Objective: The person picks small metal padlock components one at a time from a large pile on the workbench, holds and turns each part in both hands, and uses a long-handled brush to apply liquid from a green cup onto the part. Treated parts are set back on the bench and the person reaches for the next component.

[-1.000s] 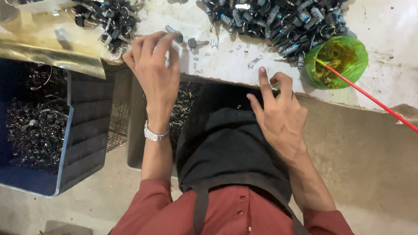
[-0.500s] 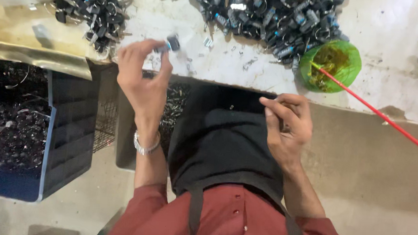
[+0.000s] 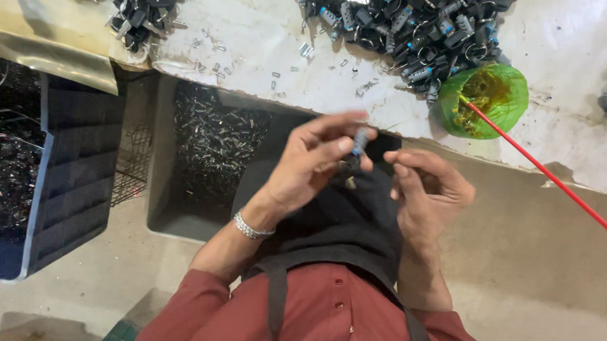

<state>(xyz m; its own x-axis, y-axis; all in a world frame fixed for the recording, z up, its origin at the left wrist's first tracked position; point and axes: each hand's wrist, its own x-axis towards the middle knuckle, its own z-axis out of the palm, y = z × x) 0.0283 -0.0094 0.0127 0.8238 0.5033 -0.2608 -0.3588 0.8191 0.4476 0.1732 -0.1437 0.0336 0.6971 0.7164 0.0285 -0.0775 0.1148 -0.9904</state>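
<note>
**Both hands raised over the lap, one small part pinched in the left**

Blue crate (image 3: pixel 64 180): far left below the table edge, dark metal bits inside.

Grey bin (image 3: pixel 179 206): just right of the crate, holding small dark pieces.

Left hand (image 3: pixel 310 167): we see the fingers curled in close, thumb and forefinger pinching a small dark-and-blue part (image 3: pixel 356 147) at its tip. A metal bracelet sits at the wrist. Half a second ago this hand was up at the table edge with a part between its fingertips; it has since come down and inward over the black apron (image 3: pixel 342 220).

Small part: held in the air above the apron, between the two hands, clear of the table.

Right hand (image 3: pixel 425 189): fingers loosely bent, forefinger tip just beside the part; we cannot tell whether it touches. Whether anything lies in this hand we cannot tell either. It has moved little since the earlier frame.

Pile of dark parts (image 3: pixel 405 21): on the white table (image 3: pixel 255 25), top centre.

Green bowl (image 3: pixel 484 100): right of the pile, a red stick (image 3: pixel 549 176) leaning out of it toward the lower right.
</note>
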